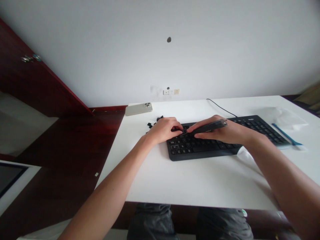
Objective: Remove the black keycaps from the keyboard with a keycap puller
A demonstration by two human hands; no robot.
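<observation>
A black keyboard (207, 154) lies on the white table, with several keycaps gone from its left end. My right hand (225, 131) grips a dark-handled tool (212, 125), its thin metal tip down among the keys; its exact kind is unclear. Over the keyboard's upper left part, my left hand (165, 129) has its thumb and forefinger bent close together beside that tip. Anything between those fingertips is too small to make out. Loose black keycaps (150, 125) lie just behind my left hand, partly hidden by it.
A phone (137, 109) rests at the table's back left corner. On the right are a blue brush-like tool (285, 134) and a crumpled white plastic bag (291, 118). Another white crumpled piece (245, 156) sits under my right forearm. A cable (220, 107) runs behind the keyboard.
</observation>
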